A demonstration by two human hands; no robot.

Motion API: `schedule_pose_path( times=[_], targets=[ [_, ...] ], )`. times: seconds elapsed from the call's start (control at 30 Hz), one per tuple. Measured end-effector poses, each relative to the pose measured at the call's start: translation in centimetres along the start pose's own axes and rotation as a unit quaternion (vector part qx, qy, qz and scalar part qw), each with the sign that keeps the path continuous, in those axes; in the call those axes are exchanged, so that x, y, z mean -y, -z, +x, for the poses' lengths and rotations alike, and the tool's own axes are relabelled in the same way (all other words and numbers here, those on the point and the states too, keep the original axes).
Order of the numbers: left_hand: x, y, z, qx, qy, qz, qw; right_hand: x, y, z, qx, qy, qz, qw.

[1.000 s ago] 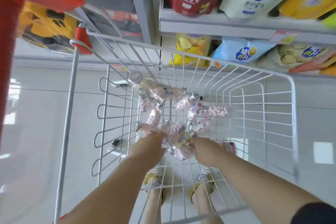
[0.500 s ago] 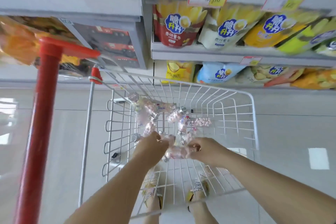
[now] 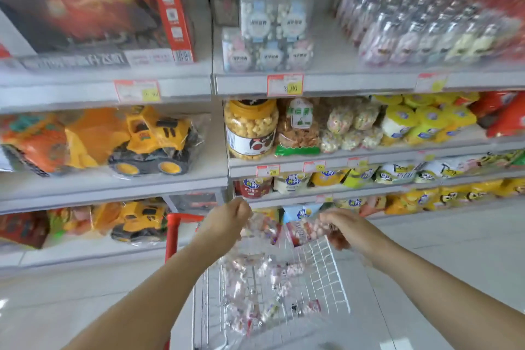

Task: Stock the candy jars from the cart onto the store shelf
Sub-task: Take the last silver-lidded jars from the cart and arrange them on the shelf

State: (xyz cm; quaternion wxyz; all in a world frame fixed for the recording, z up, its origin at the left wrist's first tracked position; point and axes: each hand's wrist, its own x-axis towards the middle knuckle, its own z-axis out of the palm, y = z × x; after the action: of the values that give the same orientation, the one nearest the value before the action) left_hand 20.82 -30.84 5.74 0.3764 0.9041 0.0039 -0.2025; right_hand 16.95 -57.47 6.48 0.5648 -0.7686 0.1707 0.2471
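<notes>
Grey metal shelves (image 3: 184, 91) of toy trucks (image 3: 153, 139) and snack bags (image 3: 295, 182) stand on a glossy pale tiled floor (image 3: 71, 293).

Pink-white candy jars (image 3: 257, 287); white wire cart (image 3: 322, 267).

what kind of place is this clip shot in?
Most likely a small retail store aisle: tiered shelves with price tags on their edges, packaged snacks and toy trucks on display, and a wire cart holding candy jars.

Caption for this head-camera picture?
Left hand and right hand hold candy jars above the wire cart, facing the shelves.
</notes>
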Motion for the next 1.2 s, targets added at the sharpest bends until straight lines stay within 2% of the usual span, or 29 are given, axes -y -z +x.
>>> schedule_pose_path(
  times=[0.13,0.23,0.33,0.4,0.5,0.63,0.73,0.83,0.9,1.07,1.13,1.2],
  targets=[
    [-6.2,4.2,-1.1,-0.043,-0.081,0.033,0.995,5.8,2.8,-4.2,-0.034,0.073,0.024,0.996],
    [-11.1,6.7,-1.3,-0.071,-0.135,0.063,0.986,9.6,5.8,-6.0,-0.097,0.128,0.043,0.986],
    [-15.9,8.1,-1.1,-0.112,-0.195,0.043,0.973,13.0,9.2,-6.7,-0.158,0.199,0.056,0.966],
    [-19.0,8.5,-0.4,-0.151,-0.216,0.047,0.964,14.9,11.4,-6.6,-0.187,0.249,0.026,0.950],
    [-23.6,9.1,1.5,-0.206,-0.236,0.126,0.941,17.5,14.8,-5.1,-0.226,0.314,-0.060,0.920],
    [-29.0,9.8,4.4,-0.271,-0.222,0.233,0.907,21.4,18.1,-1.9,-0.267,0.409,-0.199,0.850],
    [-31.7,9.9,6.6,-0.301,-0.187,0.321,0.878,24.3,19.9,1.6,-0.290,0.481,-0.319,0.763],
    [-33.0,9.9,9.4,-0.338,-0.159,0.409,0.833,26.7,21.1,5.3,-0.275,0.473,-0.440,0.712],
    [-33.4,9.9,11.0,-0.336,-0.134,0.440,0.822,27.6,21.4,7.3,-0.246,0.445,-0.515,0.690],
    [-34.1,9.9,13.8,-0.346,-0.109,0.480,0.799,28.9,21.8,9.7,-0.155,0.390,-0.609,0.673],
    [-34.8,9.8,14.6,-0.333,-0.110,0.461,0.815,29.6,21.7,10.2,-0.144,0.375,-0.617,0.676],
    [-35.6,9.6,15.5,-0.297,-0.103,0.408,0.857,30.3,21.7,10.4,-0.136,0.358,-0.626,0.679]
  ],
)
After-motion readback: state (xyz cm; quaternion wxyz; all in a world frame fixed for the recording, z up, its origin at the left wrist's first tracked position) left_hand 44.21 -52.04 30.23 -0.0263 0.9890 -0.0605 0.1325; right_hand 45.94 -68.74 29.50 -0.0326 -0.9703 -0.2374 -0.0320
